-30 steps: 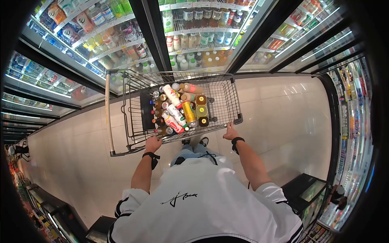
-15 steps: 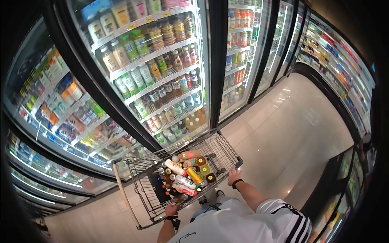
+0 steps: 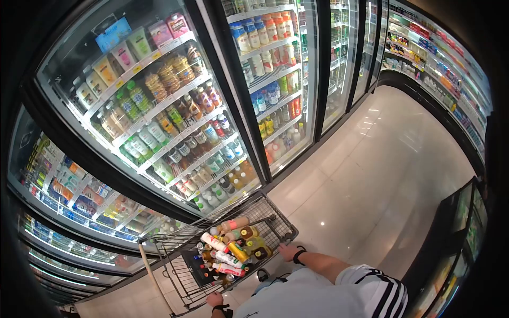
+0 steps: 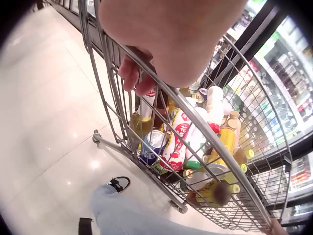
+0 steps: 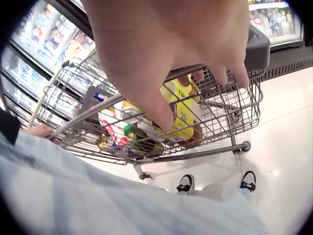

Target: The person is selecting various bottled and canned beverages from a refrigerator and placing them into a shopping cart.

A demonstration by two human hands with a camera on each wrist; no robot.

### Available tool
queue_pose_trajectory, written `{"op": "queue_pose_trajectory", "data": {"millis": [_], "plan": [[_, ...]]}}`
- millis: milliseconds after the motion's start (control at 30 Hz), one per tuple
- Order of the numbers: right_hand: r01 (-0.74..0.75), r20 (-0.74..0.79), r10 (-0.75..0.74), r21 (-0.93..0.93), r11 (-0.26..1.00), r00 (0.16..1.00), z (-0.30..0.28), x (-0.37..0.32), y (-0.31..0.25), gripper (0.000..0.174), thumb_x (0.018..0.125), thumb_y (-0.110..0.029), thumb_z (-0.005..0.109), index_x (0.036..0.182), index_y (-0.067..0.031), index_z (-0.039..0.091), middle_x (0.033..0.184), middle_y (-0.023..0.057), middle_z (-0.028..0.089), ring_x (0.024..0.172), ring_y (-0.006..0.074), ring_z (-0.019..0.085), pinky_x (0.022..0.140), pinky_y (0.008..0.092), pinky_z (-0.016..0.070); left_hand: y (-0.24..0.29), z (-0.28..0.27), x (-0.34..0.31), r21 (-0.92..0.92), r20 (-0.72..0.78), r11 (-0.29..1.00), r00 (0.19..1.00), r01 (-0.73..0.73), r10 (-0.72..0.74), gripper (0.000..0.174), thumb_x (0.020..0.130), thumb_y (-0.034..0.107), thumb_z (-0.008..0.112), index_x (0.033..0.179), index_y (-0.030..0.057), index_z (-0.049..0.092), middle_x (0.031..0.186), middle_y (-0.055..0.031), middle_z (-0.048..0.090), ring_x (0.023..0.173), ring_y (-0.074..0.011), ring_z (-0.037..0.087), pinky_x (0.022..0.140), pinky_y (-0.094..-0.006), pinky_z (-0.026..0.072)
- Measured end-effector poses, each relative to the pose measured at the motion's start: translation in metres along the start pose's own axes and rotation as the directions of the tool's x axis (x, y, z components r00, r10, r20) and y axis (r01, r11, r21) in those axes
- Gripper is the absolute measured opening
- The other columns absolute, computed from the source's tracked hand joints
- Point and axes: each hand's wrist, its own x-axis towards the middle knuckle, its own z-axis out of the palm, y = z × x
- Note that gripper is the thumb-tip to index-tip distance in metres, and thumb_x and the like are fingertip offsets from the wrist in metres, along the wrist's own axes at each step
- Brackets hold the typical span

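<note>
My left hand (image 3: 214, 300) grips the near side rim of the wire shopping cart (image 3: 150, 274); in the left wrist view its fingers (image 4: 129, 73) curl over the metal rail (image 4: 210, 133). Farther right, my right hand (image 3: 289, 252) holds the same side close to the cart's front corner. The right wrist view shows that hand (image 5: 171, 44) over the rail, its thumb on the near side and fingers across. Bottles and cans lie piled inside, among them a yellow can (image 3: 238, 252), a white-and-red bottle (image 4: 178, 142) and a yellow-labelled container (image 5: 183, 117).
Glass-door coolers (image 3: 159, 100) full of drinks line the left and far side, close against the cart. Pale floor tiles (image 3: 350, 185) extend to the right. Open shelving (image 3: 435, 69) curves along the far right, with a low black case (image 3: 440, 238) at the near right.
The head view has swung up and to the right, showing more cooler doors and floor. The cart and both hands appear lower in it; both hands remain on the cart's side.
</note>
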Motion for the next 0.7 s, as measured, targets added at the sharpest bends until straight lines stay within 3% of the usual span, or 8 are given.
{"op": "queue_pose_trajectory", "data": {"millis": [100,133,367,433,533,567,667,700], "plan": [[0.079,0.096,-0.086,0.071,0.994,0.992,-0.022,-0.002,0.019,0.053,0.084,-0.016,0.057,0.136,-0.0087,0.047,0.143,0.0141,0.041,0.121,0.0374,0.053,0.096,0.0472,0.0486,0.012,-0.003,-0.006,0.224,-0.025,0.975,1.0,0.004,0.001,0.039,0.086,0.033,0.051,0.094,0.0019,0.073,0.093,-0.0251,0.07,0.09,-0.0422,0.067,0.082,-0.0493,0.0526],[0.089,0.104,-0.098,0.083,0.993,0.99,-0.027,-0.007,0.029,0.053,0.084,-0.016,0.057,0.136,-0.0087,0.047,0.143,0.0141,0.041,0.121,0.0374,0.053,0.096,0.0472,0.0486,0.025,-0.011,-0.012,0.123,0.08,0.987,0.991,0.099,-0.11,0.044,0.088,0.035,0.048,0.099,-0.0009,0.071,0.104,-0.0266,0.068,0.098,-0.041,0.066,0.087,-0.0506,0.0508],[0.178,-0.041,-0.175,0.064,0.982,0.984,-0.034,-0.018,0.106,0.058,0.079,-0.014,0.06,0.136,-0.0172,0.05,0.143,0.0096,0.045,0.113,0.0367,0.058,0.094,0.0472,0.0502,0.057,-0.032,-0.03,0.174,0.399,0.983,0.909,0.052,-0.118,0.066,0.089,0.054,0.045,0.112,-0.0043,0.067,0.115,-0.0278,0.065,0.113,-0.0407,0.061,0.098,-0.0475,0.046],[0.156,-0.021,-0.155,0.098,0.983,0.988,-0.065,-0.022,0.107,0.063,0.077,-0.01,0.061,0.138,-0.015,0.047,0.155,0.0087,0.033,0.113,0.0366,0.06,0.091,0.0448,0.0515,0.064,-0.034,-0.034,0.163,0.371,0.987,0.927,-0.005,-0.057,0.074,0.089,0.062,0.047,0.114,-0.0047,0.066,0.118,-0.0279,0.064,0.116,-0.0431,0.057,0.1,-0.0487,0.0444],[0.088,-0.118,-0.083,0.034,0.996,0.989,-0.074,-0.032,0.118,0.056,0.079,-0.015,0.064,0.134,-0.0185,0.052,0.149,0.0044,0.04,0.108,0.0361,0.06,0.089,0.0458,0.0526,0.075,-0.021,-0.053,0.16,0.267,0.986,0.964,-0.043,-0.002,0.073,0.089,0.066,0.048,0.11,-0.0014,0.068,0.122,-0.0257,0.061,0.119,-0.0438,0.052,0.101,-0.0518,0.0418],[0.056,-0.097,-0.055,0.006,0.998,0.994,-0.08,-0.033,0.129,0.057,0.081,-0.013,0.064,0.136,-0.0181,0.05,0.156,0.005,0.031,0.111,0.0361,0.059,0.089,0.0467,0.0527,0.072,-0.011,-0.059,0.072,0.338,0.996,0.941,-0.055,0.028,0.076,0.089,0.067,0.049,0.112,-0.004,0.065,0.123,-0.0258,0.06,0.121,-0.0428,0.051,0.102,-0.0515,0.0411],[0.035,-0.145,-0.048,-0.092,0.995,0.988,-0.073,-0.027,0.152,0.067,0.074,-0.007,0.064,0.138,-0.0182,0.047,0.156,0.0077,0.03,0.109,0.04,0.059,0.089,0.0503,0.0514,0.091,-0.009,-0.086,-0.101,0.254,0.995,0.967,0.022,0.004,0.077,0.087,0.064,0.055,0.118,-0.0064,0.054,0.112,-0.0298,0.06,0.115,-0.0473,0.052,0.093,-0.0546,0.045],[0.018,-0.147,-0.027,-0.066,0.998,0.989,-0.081,-0.016,0.149,0.068,0.073,-0.007,0.064,0.138,-0.0178,0.046,0.156,0.0086,0.029,0.11,0.0408,0.058,0.089,0.0504,0.0513,0.085,0.005,-0.074,-0.086,0.141,0.995,0.988,-0.058,0.07,0.071,0.088,0.061,0.056,0.113,-0.0062,0.055,0.108,-0.0294,0.061,0.112,-0.0481,0.052,0.09,-0.054,0.0463]]}}
